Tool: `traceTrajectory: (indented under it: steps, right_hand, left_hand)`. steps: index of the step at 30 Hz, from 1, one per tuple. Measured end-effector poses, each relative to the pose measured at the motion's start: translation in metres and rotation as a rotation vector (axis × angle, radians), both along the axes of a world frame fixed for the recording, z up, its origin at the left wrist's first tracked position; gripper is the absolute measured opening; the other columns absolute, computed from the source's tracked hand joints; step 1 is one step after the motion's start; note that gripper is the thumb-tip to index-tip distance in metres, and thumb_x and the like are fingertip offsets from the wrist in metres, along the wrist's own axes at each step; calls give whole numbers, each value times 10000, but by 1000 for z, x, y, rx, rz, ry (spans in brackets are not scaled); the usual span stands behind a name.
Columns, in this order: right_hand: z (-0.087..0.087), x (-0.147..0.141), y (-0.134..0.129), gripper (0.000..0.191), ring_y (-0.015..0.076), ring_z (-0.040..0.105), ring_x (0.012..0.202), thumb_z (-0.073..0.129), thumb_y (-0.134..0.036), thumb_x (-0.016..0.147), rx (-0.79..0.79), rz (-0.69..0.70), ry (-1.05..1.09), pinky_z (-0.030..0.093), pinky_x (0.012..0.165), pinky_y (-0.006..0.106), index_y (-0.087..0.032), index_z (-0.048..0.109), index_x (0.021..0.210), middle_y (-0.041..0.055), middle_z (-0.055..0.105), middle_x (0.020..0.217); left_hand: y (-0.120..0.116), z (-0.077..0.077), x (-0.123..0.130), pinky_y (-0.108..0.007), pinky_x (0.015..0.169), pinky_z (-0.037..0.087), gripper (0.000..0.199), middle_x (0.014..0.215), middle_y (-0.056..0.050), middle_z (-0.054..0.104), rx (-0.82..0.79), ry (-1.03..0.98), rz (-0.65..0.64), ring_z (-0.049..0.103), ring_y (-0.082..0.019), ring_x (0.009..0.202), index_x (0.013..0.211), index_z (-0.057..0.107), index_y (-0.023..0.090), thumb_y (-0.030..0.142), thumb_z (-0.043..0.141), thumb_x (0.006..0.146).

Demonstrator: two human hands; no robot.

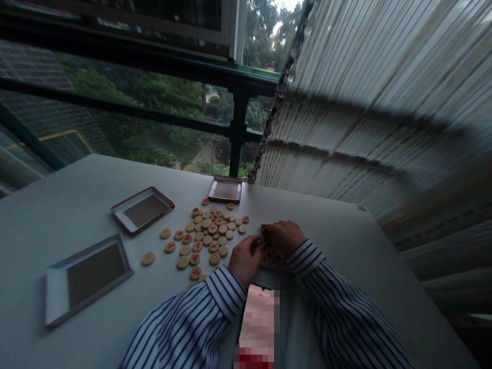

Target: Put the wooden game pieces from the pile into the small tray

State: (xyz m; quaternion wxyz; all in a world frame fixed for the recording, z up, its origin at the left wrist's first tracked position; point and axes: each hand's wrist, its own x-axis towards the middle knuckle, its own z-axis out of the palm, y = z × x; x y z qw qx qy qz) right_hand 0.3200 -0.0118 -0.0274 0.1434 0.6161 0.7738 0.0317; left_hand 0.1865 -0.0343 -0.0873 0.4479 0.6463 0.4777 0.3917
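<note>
At the left edge of a small shallow tray (272,259) sits my left hand (245,260), its fingers curled and thumb close against the rim. Round Chinese chess pieces lie in rows inside this tray, darker than the ones outside. Over its far end my right hand (285,237) is bent down with closed fingers; the fingertips are hidden, so what they pinch does not show. To the left of both hands spreads a loose pile of pale round chess pieces (213,229), some face up with red characters, others blank side up.
Three more shallow trays stand on the white table: one at the back (226,189), one at the left (144,209) and one nearer at the left (90,277). A phone (257,323) lies between my forearms. Window rails and a blind (346,102) rise behind the table.
</note>
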Motion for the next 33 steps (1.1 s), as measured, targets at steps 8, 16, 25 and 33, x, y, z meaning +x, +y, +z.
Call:
traceTrajectory:
  steps: [8,16,25,33]
  right_hand:
    - [2,0,1,215,194,584,841,377,-261,843,-13,34,1,381,702,310,-209,577,906,85,641,879]
    - [1,0,0,226,201,580,846,375,-257,841,-1,53,6,378,692,313,-217,584,916,79,640,879]
    - [1,0,-1,239,192,580,856,366,-274,849,-4,43,17,381,707,303,-222,580,943,86,639,898]
    - [13,4,-4,264,191,591,836,353,-276,850,38,35,26,390,698,300,-250,570,998,70,646,904]
  left_hand:
    - [1,-2,0,-250,757,472,267,910,-58,645,-6,6,3,602,-132,821,974,572,165,147,477,725]
    - [0,-1,-1,-266,764,474,274,919,-66,646,8,16,2,604,-142,834,978,572,162,150,480,721]
    - [1,0,-1,-265,768,477,269,922,-62,646,29,34,-8,605,-142,841,974,573,166,147,472,725]
    - [2,10,-3,-264,745,502,259,925,-89,637,1,-37,63,603,-147,854,961,577,134,127,490,717]
